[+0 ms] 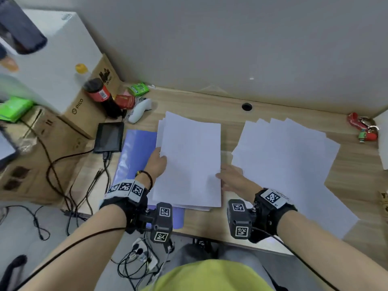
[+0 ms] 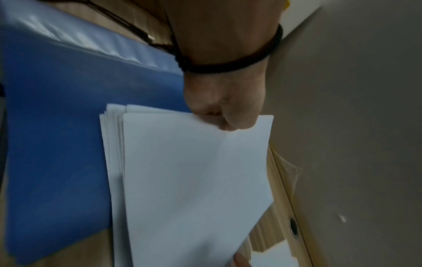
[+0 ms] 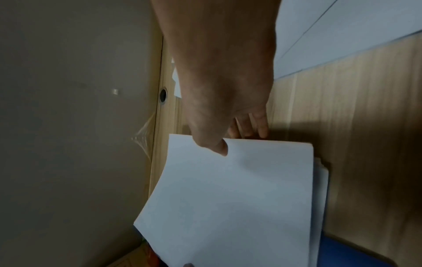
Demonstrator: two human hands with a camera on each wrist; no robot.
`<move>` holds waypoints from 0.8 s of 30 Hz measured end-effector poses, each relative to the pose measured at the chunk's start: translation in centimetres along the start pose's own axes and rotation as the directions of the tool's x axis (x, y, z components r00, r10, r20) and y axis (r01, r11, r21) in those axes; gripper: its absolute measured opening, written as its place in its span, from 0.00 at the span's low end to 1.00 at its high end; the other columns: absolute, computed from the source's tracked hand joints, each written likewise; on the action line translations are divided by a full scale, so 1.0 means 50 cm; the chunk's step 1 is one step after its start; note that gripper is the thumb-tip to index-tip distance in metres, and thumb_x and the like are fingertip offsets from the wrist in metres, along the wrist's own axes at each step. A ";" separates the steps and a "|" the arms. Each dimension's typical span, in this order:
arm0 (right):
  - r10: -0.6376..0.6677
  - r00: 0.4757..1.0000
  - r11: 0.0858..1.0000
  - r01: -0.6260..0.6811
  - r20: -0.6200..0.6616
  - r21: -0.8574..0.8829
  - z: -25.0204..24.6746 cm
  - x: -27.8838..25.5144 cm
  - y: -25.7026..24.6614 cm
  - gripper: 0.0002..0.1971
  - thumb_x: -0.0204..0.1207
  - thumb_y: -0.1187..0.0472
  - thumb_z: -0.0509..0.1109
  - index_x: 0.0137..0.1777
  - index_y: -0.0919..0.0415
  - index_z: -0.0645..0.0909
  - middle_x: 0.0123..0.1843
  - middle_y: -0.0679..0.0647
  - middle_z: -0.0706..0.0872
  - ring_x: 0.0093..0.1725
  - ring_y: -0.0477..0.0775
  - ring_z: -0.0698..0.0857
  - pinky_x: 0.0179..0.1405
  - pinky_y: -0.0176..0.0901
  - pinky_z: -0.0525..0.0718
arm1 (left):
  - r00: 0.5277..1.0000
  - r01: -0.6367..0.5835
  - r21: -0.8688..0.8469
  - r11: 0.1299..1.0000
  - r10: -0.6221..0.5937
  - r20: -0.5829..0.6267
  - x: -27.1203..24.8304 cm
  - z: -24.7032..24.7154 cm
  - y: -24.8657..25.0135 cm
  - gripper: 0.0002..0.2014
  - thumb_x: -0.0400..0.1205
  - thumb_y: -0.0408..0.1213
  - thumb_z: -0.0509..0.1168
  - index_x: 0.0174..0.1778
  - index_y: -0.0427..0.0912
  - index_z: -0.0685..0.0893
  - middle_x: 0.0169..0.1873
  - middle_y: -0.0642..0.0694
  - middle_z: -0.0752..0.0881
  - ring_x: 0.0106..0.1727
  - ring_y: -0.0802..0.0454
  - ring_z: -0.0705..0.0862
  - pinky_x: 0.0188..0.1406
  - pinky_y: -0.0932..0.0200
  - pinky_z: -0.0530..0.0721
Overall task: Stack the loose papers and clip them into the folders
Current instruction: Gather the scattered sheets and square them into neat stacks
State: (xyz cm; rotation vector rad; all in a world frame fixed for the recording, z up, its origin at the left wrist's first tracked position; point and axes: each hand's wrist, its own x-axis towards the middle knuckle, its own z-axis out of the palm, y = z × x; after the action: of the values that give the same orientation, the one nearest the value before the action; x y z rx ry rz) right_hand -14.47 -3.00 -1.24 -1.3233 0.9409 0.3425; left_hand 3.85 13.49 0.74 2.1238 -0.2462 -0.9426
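1. Head view: paper stack (image 1: 189,162) lies at desk centre, long axis 12–6, its left part overlapping the blue folder (image 1: 136,152). The sheets are not squared: stray edges show at the far-left corner and along the near edge.
2. Left hand (image 1: 156,162) is at the stack's 9 o'clock edge. In the left wrist view the thumb lies on top of the sheets and the fingers go under, so it pinches the stack.
3. Right hand (image 1: 233,178) is at the 3 o'clock edge, nearer the 6 end. In the right wrist view the thumb is on the top sheet and the fingers are beneath, so it also grips the stack.
4. Key relation: the hands oppose each other across the short axis, stack between them. Judgement: both are equally placed, so jogging the edges square needs no regrip.
5. Folder extends out to 9 o'clock of the stack, under the left hand. Judgement: left hand is nearer for opening it.
6. Loose sheets (image 1: 289,160) are fanned at 3 o'clock, just beyond the right hand, which is nearer for gathering them.
7. Wooden desk (image 1: 226,225) carries all of it.
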 end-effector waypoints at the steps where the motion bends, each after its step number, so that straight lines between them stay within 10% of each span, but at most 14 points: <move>1: 0.015 0.999 1.000 -0.014 0.032 -0.013 0.009 0.004 -0.001 0.15 0.81 0.64 0.60 0.65 0.52 0.72 0.58 0.45 0.82 0.58 0.47 0.81 0.57 0.44 0.78 | 1.000 0.004 0.016 1.000 -0.004 -0.001 0.010 -0.009 -0.010 0.21 0.84 0.32 0.53 0.74 0.41 0.71 0.65 0.45 0.78 0.61 0.45 0.78 0.58 0.54 0.77; 7: 0.055 0.997 0.998 -0.057 0.053 0.040 0.017 0.030 0.013 0.13 0.82 0.65 0.57 0.59 0.53 0.79 0.55 0.44 0.86 0.60 0.46 0.82 0.44 0.37 0.75 | 0.988 0.153 0.093 0.984 -0.150 -0.032 0.054 -0.019 -0.056 0.34 0.83 0.41 0.60 0.84 0.45 0.55 0.82 0.42 0.59 0.81 0.39 0.61 0.77 0.40 0.66; 12: 0.054 0.998 0.996 -0.056 0.032 0.063 0.004 0.052 0.028 0.12 0.82 0.64 0.56 0.53 0.55 0.81 0.54 0.43 0.85 0.62 0.50 0.80 0.71 0.49 0.71 | 0.988 0.155 0.101 0.983 -0.151 -0.044 0.107 0.005 -0.120 0.38 0.73 0.46 0.61 0.82 0.46 0.62 0.79 0.44 0.66 0.77 0.39 0.68 0.73 0.37 0.72; 15: 0.046 0.999 0.995 -0.048 0.016 0.084 -0.002 0.058 0.035 0.10 0.81 0.63 0.57 0.54 0.57 0.79 0.56 0.50 0.83 0.60 0.52 0.80 0.63 0.45 0.75 | 0.986 0.159 0.117 0.980 -0.150 -0.076 0.114 0.006 -0.124 0.39 0.63 0.53 0.59 0.74 0.46 0.72 0.74 0.43 0.73 0.73 0.38 0.74 0.69 0.36 0.76; 18: 0.043 0.999 0.992 -0.046 0.034 0.117 -0.008 0.047 0.026 0.09 0.82 0.64 0.57 0.52 0.55 0.79 0.58 0.50 0.85 0.59 0.48 0.81 0.50 0.40 0.77 | 0.981 0.166 0.170 0.971 -0.145 -0.129 0.081 0.004 -0.060 0.25 0.65 0.47 0.58 0.57 0.42 0.78 0.64 0.35 0.79 0.65 0.33 0.77 0.66 0.39 0.77; 24: 0.015 0.998 0.993 -0.007 -0.066 0.119 -0.121 -0.014 0.042 0.14 0.82 0.57 0.63 0.66 0.54 0.78 0.63 0.52 0.81 0.64 0.52 0.80 0.68 0.47 0.77 | 0.988 -0.046 0.114 0.992 0.062 -0.145 0.071 0.096 0.051 0.19 0.81 0.30 0.61 0.70 0.43 0.75 0.65 0.40 0.76 0.64 0.42 0.76 0.61 0.49 0.78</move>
State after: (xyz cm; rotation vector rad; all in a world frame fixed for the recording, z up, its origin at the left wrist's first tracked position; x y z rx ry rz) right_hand -18.69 -7.83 -1.87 -1.2271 1.0102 0.2480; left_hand 3.34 7.39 -1.35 2.2648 -0.2852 -0.7509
